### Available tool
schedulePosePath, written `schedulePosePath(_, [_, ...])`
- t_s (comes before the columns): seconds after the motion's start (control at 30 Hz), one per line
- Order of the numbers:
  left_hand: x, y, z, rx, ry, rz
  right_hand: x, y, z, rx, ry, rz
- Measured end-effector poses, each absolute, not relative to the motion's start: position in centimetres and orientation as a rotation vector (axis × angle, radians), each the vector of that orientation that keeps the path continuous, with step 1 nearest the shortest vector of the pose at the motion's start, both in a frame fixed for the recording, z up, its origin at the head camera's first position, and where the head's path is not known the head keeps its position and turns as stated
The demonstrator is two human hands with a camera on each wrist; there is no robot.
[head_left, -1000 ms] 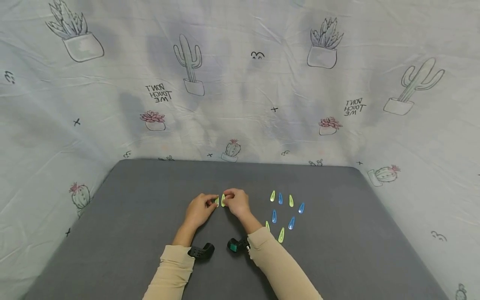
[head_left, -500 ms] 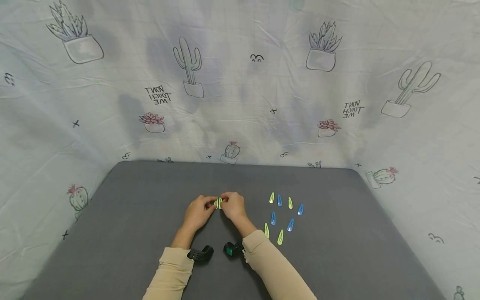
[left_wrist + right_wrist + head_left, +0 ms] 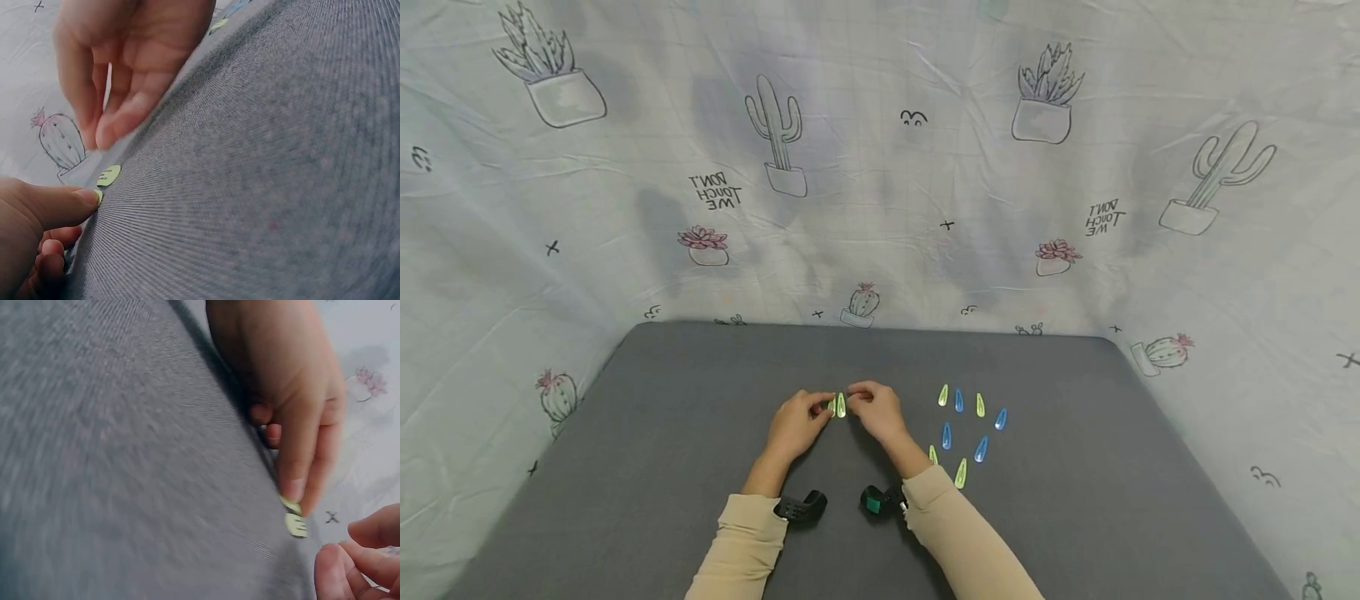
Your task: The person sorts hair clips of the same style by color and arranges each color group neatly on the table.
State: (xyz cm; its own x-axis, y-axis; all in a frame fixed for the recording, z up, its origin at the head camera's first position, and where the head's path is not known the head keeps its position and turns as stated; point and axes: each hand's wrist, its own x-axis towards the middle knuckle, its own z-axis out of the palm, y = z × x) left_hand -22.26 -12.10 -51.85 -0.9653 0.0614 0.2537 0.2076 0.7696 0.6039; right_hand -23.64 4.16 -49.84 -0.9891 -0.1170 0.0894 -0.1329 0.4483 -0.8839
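Observation:
Near the middle of the grey table, my left hand [image 3: 795, 423] pinches a yellow-green snap hair clip [image 3: 98, 197] with thumb and fingers, down at the tabletop. Its tip is mostly covered by the thumb. Close beside it on the right lies a second yellow-green hair clip [image 3: 841, 406], flat and untouched. My right hand [image 3: 880, 412] is just to the right of that second clip, fingers bent loosely, a small gap from it. In the right wrist view its thumb and forefinger [image 3: 328, 565] stand apart with nothing between them.
To the right lies a loose group of hair clips: several yellow-green, such as one clip [image 3: 961, 473] by the right sleeve, and several blue, such as one clip [image 3: 981, 448]. A patterned white cloth [image 3: 880, 167] rises behind the grey table [image 3: 1075, 517].
My right hand brought the second yellow-green clip leftward beside the first, let it go and drew back to the right. The left hand stays on its clip.

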Motion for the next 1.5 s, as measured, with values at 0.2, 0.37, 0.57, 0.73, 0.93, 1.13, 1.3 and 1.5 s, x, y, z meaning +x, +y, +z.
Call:
schedulePosePath(0.2, [-22.3, -11.9, -51.8, -0.184, -2.743, -0.964, -22.8, 6.2, -48.5, 0.343, -2.637, 1.610])
schedulePosePath(0.37, [-22.3, -11.8, -51.8, -0.196, -2.745, -0.967, -21.9, 8.6, -47.7, 0.400, -2.589, 1.618])
schedulePosePath(0.57, [-22.3, -11.9, -51.7, -0.200, -2.750, -0.981, -20.6, 11.6, -47.4, 0.361, -2.532, 1.709])
schedulePosePath(0.73, [-22.2, -11.9, -51.6, -0.210, -2.742, -0.988, -19.2, 13.9, -47.4, 0.271, -2.505, 1.759])
schedulePosePath(0.93, [-22.3, -11.8, -51.8, -0.201, -2.758, -0.994, -17.0, 16.4, -47.6, 0.128, -2.469, 1.834])
schedulePosePath(1.13, [-22.4, -11.8, -51.8, -0.203, -2.759, -0.997, -15.2, 18.2, -48.4, 0.019, -2.455, 1.807])
schedulePosePath(1.3, [-22.3, -11.8, -51.8, -0.204, -2.763, -0.987, -13.9, 19.1, -49.2, -0.021, -2.463, 1.784])
schedulePosePath(1.5, [-22.1, -11.9, -51.7, -0.210, -2.754, -0.996, -12.9, 19.6, -49.9, -0.041, -2.472, 1.755])
